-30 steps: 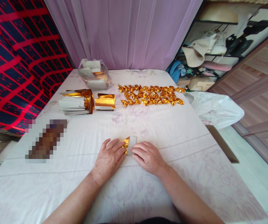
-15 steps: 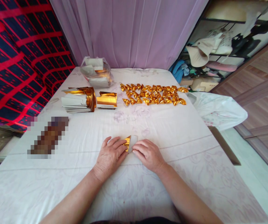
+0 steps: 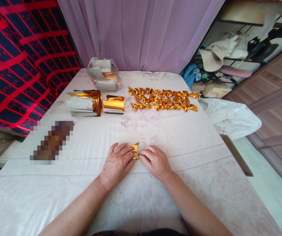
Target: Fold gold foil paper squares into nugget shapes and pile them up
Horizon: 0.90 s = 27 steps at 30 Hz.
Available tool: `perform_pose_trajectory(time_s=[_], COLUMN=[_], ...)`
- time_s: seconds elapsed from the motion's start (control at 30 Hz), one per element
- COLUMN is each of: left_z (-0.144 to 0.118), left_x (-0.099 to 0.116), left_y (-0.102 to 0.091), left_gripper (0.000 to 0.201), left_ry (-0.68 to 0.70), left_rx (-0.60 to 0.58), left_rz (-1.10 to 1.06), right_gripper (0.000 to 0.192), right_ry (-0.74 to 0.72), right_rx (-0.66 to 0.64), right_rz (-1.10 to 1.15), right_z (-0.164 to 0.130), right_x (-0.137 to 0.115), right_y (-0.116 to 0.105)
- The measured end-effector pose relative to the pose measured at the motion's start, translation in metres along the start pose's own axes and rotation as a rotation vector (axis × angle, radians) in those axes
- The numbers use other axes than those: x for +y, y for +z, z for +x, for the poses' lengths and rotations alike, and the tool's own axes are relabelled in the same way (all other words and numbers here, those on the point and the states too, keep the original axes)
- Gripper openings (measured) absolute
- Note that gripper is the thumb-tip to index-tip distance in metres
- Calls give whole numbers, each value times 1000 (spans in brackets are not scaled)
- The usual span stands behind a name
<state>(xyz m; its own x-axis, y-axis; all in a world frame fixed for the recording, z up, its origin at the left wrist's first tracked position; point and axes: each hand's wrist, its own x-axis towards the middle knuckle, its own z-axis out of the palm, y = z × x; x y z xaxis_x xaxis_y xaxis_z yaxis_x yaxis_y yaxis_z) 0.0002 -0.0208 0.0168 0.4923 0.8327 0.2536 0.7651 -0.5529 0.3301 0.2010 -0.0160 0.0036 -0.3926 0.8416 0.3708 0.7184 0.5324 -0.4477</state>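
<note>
A small sheet of gold foil paper (image 3: 135,152), partly folded, lies on the table between my hands. Its gold side shows on the left and its pale back on the right. My left hand (image 3: 117,161) holds the left part down, with the thumb and index finger at the gold face and the other fingers spread over the cloth. With fingers pinched together, my right hand (image 3: 156,162) grips the lower right edge, where a narrow gold strip is turned over. Its fingertips hide part of that edge.
Several folded gold foil pieces (image 3: 164,99) stand in rows at the back. A large stack of foil sheets (image 3: 83,104), a smaller stack (image 3: 113,104) and a clear plastic bag (image 3: 104,74) of sheets are at back left. A blurred-out object (image 3: 52,142) lies left.
My right fingers have turned the paper's lower right edge over, so gold now shows along the bottom where pale backing was. My left hand stays in place. The view has shifted slightly.
</note>
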Motion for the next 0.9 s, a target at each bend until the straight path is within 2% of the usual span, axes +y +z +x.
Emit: perform_pose_trajectory(time_s=[0.53,0.9], left_z=[1,4], left_x=[3,9], left_y=[-2,1], left_gripper=[14,12], left_ry=[-35,-73], left_rx=[-3,40], left_rz=[-22,-9], right_gripper=[14,11], right_ry=[48,53], right_rx=[3,7], right_rz=[-24,-33], right_z=[1,0], right_x=[-2,-2], right_y=[4,6])
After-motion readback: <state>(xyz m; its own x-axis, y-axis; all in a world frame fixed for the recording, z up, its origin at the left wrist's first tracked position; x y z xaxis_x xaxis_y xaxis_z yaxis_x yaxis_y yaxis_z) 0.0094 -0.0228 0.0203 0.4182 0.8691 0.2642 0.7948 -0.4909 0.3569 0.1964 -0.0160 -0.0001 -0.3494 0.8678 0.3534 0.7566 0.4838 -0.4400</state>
